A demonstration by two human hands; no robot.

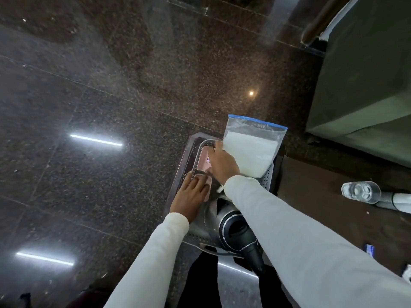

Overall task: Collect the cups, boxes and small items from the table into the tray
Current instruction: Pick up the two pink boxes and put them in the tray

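A perforated metal tray (266,181) stands on a small dark stand. Inside it lie a steel kettle (231,227) with a black handle and a pink box (203,162). A clear zip bag (251,150) with a blue seal and white contents leans upright at the tray's far right. My right hand (222,163) grips the bag's lower left edge, above the pink box. My left hand (191,194) lies over a pink item at the tray's left rim, fingers stretched across it; I cannot tell whether it grips.
On the dark table (322,218) to the right stand a clear glass (360,192), a white tube-like object (400,201), a small blue item (370,250) and a white scrap (408,272). A grey upholstered block (367,85) fills the upper right. Polished granite floor lies to the left.
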